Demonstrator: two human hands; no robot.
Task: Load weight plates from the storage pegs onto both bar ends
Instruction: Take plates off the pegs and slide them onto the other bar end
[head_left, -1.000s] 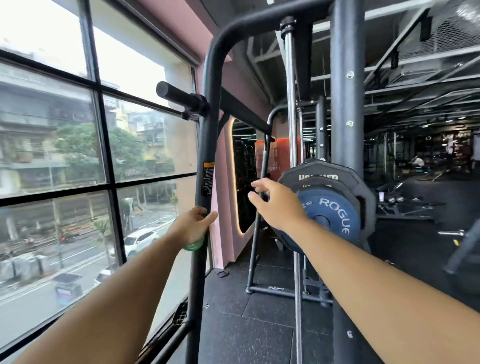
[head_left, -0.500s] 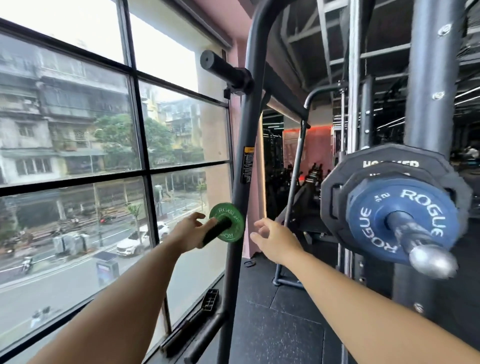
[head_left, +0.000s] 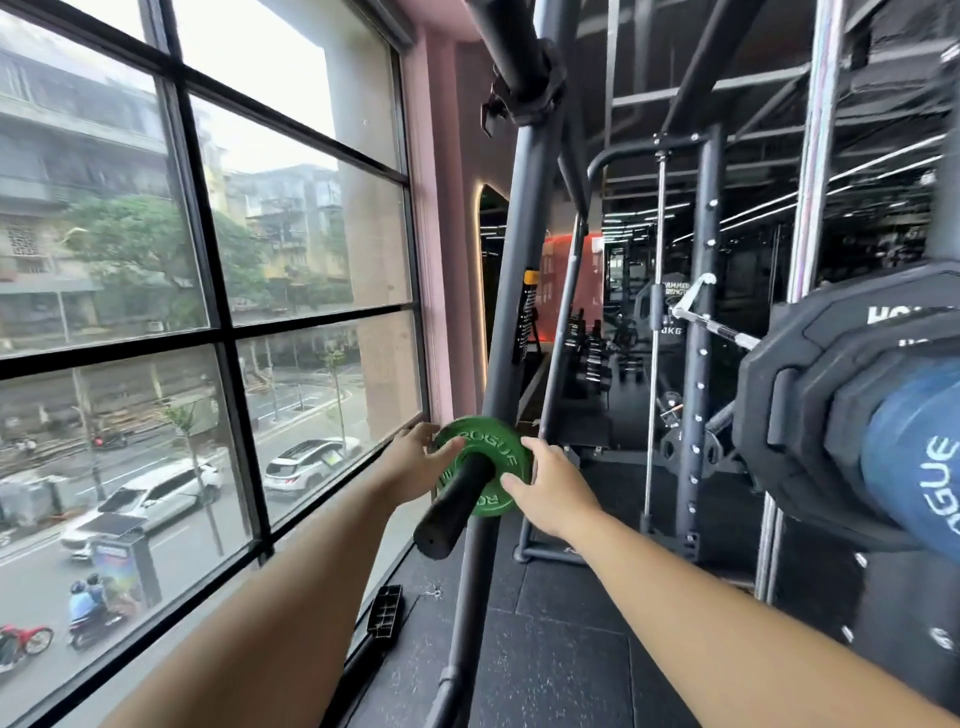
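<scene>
A small green ROGUE plate (head_left: 496, 451) sits on a black storage peg (head_left: 451, 512) that sticks out from the grey rack upright (head_left: 514, 291). My left hand (head_left: 414, 463) grips the plate's left rim, thumb on its face. My right hand (head_left: 551, 484) grips the right rim, with the thumb on the lower face. At the right edge, close to me, the bar end carries a blue ROGUE plate (head_left: 922, 457) in front of larger black plates (head_left: 800, 395).
A tall window (head_left: 208, 312) runs along the left, close beside the rack. A second black peg (head_left: 519, 67) juts out overhead. More rack uprights and machines (head_left: 696, 364) stand behind. Black rubber floor (head_left: 550, 649) lies below.
I have stepped closer to the rack. My right hand moved left from open air onto the green plate's right rim, and my left hand shifted to its left rim.
</scene>
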